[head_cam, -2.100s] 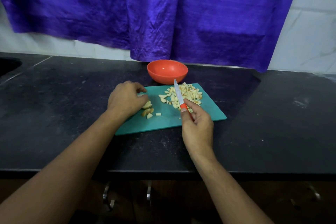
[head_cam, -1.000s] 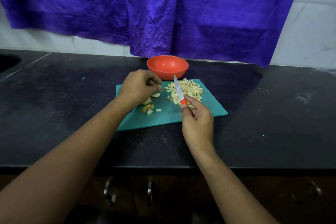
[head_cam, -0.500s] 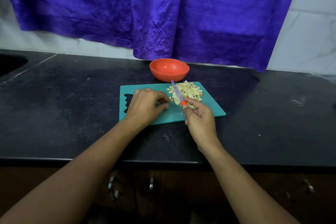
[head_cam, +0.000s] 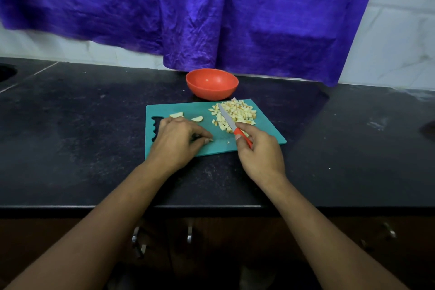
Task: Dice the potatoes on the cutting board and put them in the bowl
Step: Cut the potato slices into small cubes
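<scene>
I'm mid-dicing: right hand (head_cam: pixel 259 152) grips the knife (head_cam: pixel 226 118), blade over the dice pile (head_cam: pixel 237 112) on the board (head_cam: pixel 195 108). Left hand (head_cam: pixel 177 142) is curled, seemingly pinching a small piece (head_cam: pixel 211 140). Two wedges (head_cam: pixel 176 114) lie uncut — next I'd steady one and slice. Bowl (head_cam: pixel 211 83) is empty.

A deep purple cloth (head_cam: pixel 211 7), crinkled all over, hangs against a white wall (head_cam: pixel 400 30) with faint grey veining, above a black tabletop (head_cam: pixel 82 125) speckled with pale flecks. On it are an orange-red bowl (head_cam: pixel 211 83) and a teal cutting board (head_cam: pixel 263 129). The diced potatoes (head_cam: pixel 237 112) are pale yellow with reddish-brown skin edges, and the knife (head_cam: pixel 229 120) has a silver blade and orange-red handle.
</scene>
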Tool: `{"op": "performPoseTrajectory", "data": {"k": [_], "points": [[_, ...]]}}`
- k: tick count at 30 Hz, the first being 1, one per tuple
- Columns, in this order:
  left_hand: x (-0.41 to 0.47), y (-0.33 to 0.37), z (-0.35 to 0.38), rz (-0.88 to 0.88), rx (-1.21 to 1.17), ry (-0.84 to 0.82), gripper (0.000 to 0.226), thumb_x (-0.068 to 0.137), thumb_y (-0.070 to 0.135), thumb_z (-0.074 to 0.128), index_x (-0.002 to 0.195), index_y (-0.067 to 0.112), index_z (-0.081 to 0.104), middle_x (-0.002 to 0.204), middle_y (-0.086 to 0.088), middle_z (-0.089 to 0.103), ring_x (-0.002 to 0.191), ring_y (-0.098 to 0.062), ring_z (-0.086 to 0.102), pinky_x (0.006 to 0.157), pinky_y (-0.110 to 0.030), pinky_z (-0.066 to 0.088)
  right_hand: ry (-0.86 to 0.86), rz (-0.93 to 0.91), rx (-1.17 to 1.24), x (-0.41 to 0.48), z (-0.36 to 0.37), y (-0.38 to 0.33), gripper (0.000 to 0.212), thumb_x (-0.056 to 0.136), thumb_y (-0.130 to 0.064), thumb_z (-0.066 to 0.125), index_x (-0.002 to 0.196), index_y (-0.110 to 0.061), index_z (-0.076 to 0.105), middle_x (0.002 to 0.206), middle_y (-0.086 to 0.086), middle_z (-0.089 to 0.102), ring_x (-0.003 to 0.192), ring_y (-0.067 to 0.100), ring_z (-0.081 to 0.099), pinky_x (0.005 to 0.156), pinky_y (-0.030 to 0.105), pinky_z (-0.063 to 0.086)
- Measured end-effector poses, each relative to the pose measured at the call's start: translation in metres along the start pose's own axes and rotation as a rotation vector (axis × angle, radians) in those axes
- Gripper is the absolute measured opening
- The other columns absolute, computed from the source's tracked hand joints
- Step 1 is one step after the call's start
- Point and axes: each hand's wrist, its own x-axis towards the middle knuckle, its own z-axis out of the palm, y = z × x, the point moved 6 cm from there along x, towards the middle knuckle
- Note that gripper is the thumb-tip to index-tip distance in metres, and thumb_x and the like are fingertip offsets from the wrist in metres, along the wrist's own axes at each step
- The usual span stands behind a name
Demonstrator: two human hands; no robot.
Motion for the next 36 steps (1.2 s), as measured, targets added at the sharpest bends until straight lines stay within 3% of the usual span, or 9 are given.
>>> {"op": "performPoseTrajectory", "data": {"k": [4, 7, 13, 17, 20, 25, 31, 36], "points": [[0.009, 0.008, 0.000, -0.065, 0.035, 0.027, 0.009, 0.086, 0.039, 0.080, 0.093, 0.039, 0.077, 0.092, 0.022, 0.072, 0.098, -0.008, 0.060, 0.106, -0.041, 0.036, 0.021, 0.005, 0.016, -0.001, -0.001, 0.001, 0.039, 0.102, -0.034, 0.058, 0.141, -0.034, 0.060, 0.123, -0.010, 0.068, 0.075, 0.002, 0.059, 0.070, 0.024, 0.053], [0.015, 0.011, 0.002, -0.106, 0.044, 0.016, 0.008, 0.086, 0.040, 0.079, 0.092, 0.038, 0.075, 0.093, 0.023, 0.070, 0.101, -0.005, 0.058, 0.107, -0.039, 0.033, 0.023, -0.006, 0.005, -0.003, 0.000, 0.000, 0.039, 0.102, -0.034, 0.057, 0.141, -0.034, 0.060, 0.121, -0.011, 0.068, 0.066, 0.004, 0.058, 0.061, 0.023, 0.049], [0.012, 0.005, 0.004, -0.114, -0.035, 0.042, 0.005, 0.088, 0.037, 0.077, 0.093, 0.038, 0.077, 0.085, 0.027, 0.067, 0.093, -0.004, 0.056, 0.108, -0.046, 0.037, -0.040, -0.057, -0.099, -0.005, 0.002, -0.007, 0.040, 0.101, -0.037, 0.056, 0.141, -0.038, 0.059, 0.119, -0.014, 0.070, 0.082, 0.003, 0.061, 0.073, 0.027, 0.056], [0.012, 0.003, 0.003, -0.137, -0.104, 0.073, 0.013, 0.084, 0.041, 0.080, 0.088, 0.040, 0.068, 0.079, 0.028, 0.065, 0.091, -0.003, 0.062, 0.104, -0.048, 0.042, -0.062, -0.138, -0.255, -0.010, 0.006, -0.016, 0.041, 0.102, -0.039, 0.051, 0.143, -0.041, 0.055, 0.093, -0.013, 0.069, 0.071, 0.005, 0.058, 0.065, 0.028, 0.051], [0.013, 0.001, 0.005, -0.167, -0.114, 0.072, 0.022, 0.081, 0.040, 0.083, 0.087, 0.039, 0.062, 0.076, 0.027, 0.064, 0.090, -0.002, 0.063, 0.104, -0.048, 0.043, -0.069, -0.179, -0.296, -0.011, 0.007, -0.022, 0.040, 0.103, -0.039, 0.050, 0.143, -0.042, 0.053, 0.086, -0.014, 0.066, 0.067, 0.005, 0.055, 0.063, 0.026, 0.048], [0.015, 0.001, 0.005, -0.203, -0.127, 0.083, 0.024, 0.082, 0.033, 0.082, 0.092, 0.036, 0.060, 0.076, 0.025, 0.067, 0.095, -0.002, 0.064, 0.107, -0.042, 0.034, -0.100, -0.226, -0.362, -0.012, 0.012, -0.026, 0.040, 0.104, -0.038, 0.048, 0.143, -0.043, 0.054, 0.087, -0.013, 0.067, 0.071, 0.005, 0.054, 0.065, 0.029, 0.051], [0.012, 0.004, 0.004, -0.199, -0.083, 0.093, 0.026, 0.084, 0.033, 0.080, 0.091, 0.037, 0.056, 0.075, 0.025, 0.066, 0.095, -0.003, 0.060, 0.097, -0.034, 0.026, -0.116, -0.292, -0.471, -0.013, 0.015, -0.029, 0.045, 0.104, -0.029, 0.045, 0.148, -0.040, 0.050, 0.103, -0.010, 0.068, 0.079, 0.007, 0.053, 0.065, 0.027, 0.037], [0.012, 0.002, 0.003, -0.233, -0.075, 0.090, 0.023, 0.086, 0.030, 0.080, 0.095, 0.036, 0.059, 0.080, 0.023, 0.067, 0.098, -0.004, 0.060, 0.100, -0.036, 0.027, -0.152, -0.270, -0.488, -0.017, 0.003, -0.016, 0.042, 0.105, -0.032, 0.045, 0.146, -0.040, 0.052, 0.092, -0.013, 0.062, 0.077, 0.007, 0.054, 0.064, 0.031, 0.046]]}}
